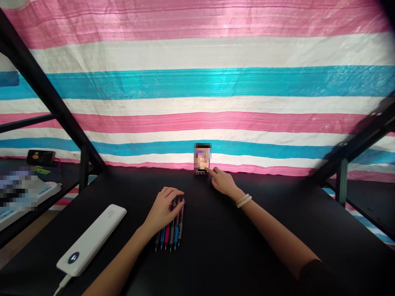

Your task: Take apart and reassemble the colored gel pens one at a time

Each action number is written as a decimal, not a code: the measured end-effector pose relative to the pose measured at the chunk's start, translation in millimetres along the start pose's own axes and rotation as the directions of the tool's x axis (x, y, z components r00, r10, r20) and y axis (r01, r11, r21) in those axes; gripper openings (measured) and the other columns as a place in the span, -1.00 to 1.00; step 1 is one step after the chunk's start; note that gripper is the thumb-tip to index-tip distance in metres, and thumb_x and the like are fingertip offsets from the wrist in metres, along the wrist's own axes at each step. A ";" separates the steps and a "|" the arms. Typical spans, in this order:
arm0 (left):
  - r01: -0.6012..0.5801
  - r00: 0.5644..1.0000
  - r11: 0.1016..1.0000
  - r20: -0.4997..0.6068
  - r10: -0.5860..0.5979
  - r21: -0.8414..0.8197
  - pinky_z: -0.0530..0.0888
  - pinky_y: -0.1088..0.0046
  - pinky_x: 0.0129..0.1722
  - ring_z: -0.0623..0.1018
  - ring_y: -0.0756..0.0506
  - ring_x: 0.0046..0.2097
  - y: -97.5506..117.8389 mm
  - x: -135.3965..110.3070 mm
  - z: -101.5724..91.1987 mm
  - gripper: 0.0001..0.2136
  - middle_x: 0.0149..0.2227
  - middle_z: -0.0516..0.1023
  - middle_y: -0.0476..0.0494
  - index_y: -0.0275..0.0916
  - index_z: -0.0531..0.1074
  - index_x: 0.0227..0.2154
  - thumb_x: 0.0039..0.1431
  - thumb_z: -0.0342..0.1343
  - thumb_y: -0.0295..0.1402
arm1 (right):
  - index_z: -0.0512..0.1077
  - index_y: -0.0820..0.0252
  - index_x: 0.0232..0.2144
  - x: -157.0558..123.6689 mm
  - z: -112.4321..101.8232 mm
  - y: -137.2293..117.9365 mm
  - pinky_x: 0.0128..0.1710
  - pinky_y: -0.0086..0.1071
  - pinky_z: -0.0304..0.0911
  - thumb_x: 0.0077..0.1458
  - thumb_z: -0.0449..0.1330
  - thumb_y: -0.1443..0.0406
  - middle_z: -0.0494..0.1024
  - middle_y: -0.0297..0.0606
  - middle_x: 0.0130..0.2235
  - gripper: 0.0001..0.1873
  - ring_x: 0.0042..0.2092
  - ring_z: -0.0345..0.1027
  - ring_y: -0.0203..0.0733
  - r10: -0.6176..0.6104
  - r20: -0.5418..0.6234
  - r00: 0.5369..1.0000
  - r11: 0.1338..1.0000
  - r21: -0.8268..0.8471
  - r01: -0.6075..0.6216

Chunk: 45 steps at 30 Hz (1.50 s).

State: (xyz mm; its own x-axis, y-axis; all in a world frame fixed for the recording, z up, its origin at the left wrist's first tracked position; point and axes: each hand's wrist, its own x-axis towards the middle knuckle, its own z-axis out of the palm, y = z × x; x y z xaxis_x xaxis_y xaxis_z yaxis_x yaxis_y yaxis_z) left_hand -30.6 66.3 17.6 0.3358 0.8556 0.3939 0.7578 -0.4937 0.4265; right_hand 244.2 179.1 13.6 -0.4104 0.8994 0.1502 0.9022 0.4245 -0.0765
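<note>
My left hand [163, 207] lies palm down on the upper ends of a row of several pens [171, 234], red, blue and dark ones, side by side on the black table [216, 255]. Its fingers are stretched flat over them. My right hand [222, 181], with a pearl bracelet at the wrist, reaches to the back of the table. Its forefinger points out and touches the bottom of a small phone [202, 159] that stands upright against the striped sheet; the other fingers are curled in.
A white power bank [92, 239] with a cable lies at the front left. A striped pink, white and blue sheet [197, 82] hangs behind. Black frame bars [46, 88] slant at both sides. On a side table to the left lie a dark phone [40, 156] and a white device.
</note>
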 end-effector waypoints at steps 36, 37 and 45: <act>-0.025 0.954 1.000 0.299 0.029 -0.016 0.05 -0.48 0.23 -0.14 -0.59 0.43 109.2 -43.4 81.8 -0.34 0.46 -0.01 -0.34 -0.05 0.19 0.34 0.20 0.20 -0.13 | 0.32 0.15 0.19 -7.2 -17.2 0.2 -0.08 -0.11 0.45 0.35 0.18 0.26 0.45 -0.11 0.12 -0.60 -0.03 0.46 -0.04 -0.092 0.045 0.995 0.996 -0.004 0.092; -0.021 0.955 0.999 0.296 0.031 -0.034 0.04 -0.50 0.22 -0.15 -0.57 0.43 109.6 -44.0 80.8 -0.33 0.46 -0.04 -0.32 -0.02 0.16 0.35 0.21 0.19 -0.14 | 0.34 0.17 0.16 -3.4 -19.0 1.9 -0.08 -0.09 0.46 0.34 0.20 0.24 0.45 -0.12 0.11 -0.62 -0.02 0.47 -0.04 -0.081 0.042 0.996 0.997 -0.014 0.081; 0.015 0.998 0.958 0.066 0.004 -0.287 -0.03 -0.43 0.26 0.06 -0.46 0.42 99.0 -16.6 53.0 -0.46 0.38 0.22 -0.26 0.00 0.31 0.24 0.19 0.19 -0.35 | 0.26 0.16 0.23 -7.0 -34.0 13.3 -0.06 -0.06 0.45 0.36 0.17 0.23 0.44 -0.10 0.12 -0.55 0.00 0.46 -0.01 0.026 -0.006 1.000 0.999 -0.021 -0.026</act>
State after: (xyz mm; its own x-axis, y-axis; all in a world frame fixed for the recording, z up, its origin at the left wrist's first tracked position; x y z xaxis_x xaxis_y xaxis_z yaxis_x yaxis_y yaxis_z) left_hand 68.5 11.3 10.1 0.3754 0.8619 0.3409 0.5700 -0.5047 0.6484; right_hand 263.6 175.0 45.0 -0.3864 0.9094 0.1539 0.9151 0.3989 -0.0592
